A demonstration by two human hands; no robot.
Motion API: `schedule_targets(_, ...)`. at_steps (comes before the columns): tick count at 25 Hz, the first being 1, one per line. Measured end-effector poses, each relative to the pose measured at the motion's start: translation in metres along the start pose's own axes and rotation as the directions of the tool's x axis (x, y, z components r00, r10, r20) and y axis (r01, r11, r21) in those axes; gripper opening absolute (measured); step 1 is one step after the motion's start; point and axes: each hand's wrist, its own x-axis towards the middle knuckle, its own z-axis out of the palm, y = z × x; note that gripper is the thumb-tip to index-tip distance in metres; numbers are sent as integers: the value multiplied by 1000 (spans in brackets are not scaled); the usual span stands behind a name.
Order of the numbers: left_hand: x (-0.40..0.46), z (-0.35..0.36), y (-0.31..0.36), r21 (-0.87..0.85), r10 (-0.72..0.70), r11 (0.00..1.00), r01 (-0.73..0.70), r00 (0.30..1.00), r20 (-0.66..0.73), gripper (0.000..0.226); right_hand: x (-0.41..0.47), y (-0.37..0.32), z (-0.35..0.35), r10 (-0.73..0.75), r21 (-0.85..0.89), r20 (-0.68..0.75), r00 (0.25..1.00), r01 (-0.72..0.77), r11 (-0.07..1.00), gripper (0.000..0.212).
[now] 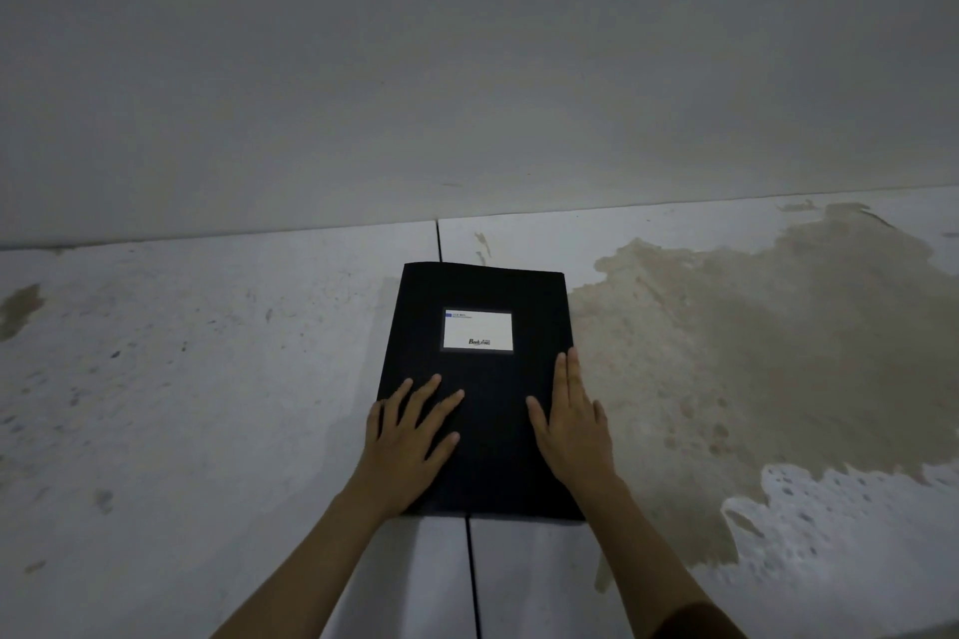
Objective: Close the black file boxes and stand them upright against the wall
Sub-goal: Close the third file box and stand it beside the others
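Black board: file box [477, 389], lid down, lying flat on the floor [181, 379], straddling a dark tile joint [439, 240], near the wall [467, 68] but apart from it.
Label: white card [478, 330] on the cover, toward the far end.
Handling: likely stiff, thin and light; smooth cover, probably slippery under flat palms.
Hold: best taken by the two long edges, then tipped up onto a narrow side.
Left hand [407, 436]: flat, fingers spread, pressing the near left of the cover; gripping nothing.
Right hand [571, 426]: flat, fingers together, along the right edge; gripping nothing.
Hazard: brown stain [752, 353] on the floor just right of the box, possibly wet.
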Motion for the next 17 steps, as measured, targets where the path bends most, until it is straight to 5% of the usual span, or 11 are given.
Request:
schedule_targets(3,6,-11,1,-228,-227,954,193,965,-132,66,1,0,-6,-26,42,44,999,24,999,71)
schedule_targets(5,10,-16,1,-397,-447,828,396,894,-41,87,2,-1,-11,-42,168,78,996,28,985,74)
schedule_targets(8,12,-22,-1,-565,-439,725,394,896,63,80,-6,-5,-13,139,493,57,989,-149,857,86)
schedule_targets(11,8,-29,-3,-704,-464,568,427,872,155,69,-17,-5,-6,288,428,-2,958,-260,866,72)
schedule_targets(17,-13,-40,-18,-823,-493,340,455,831,256,53,-32,-10,-14,268,561,-9,963,-218,799,51)
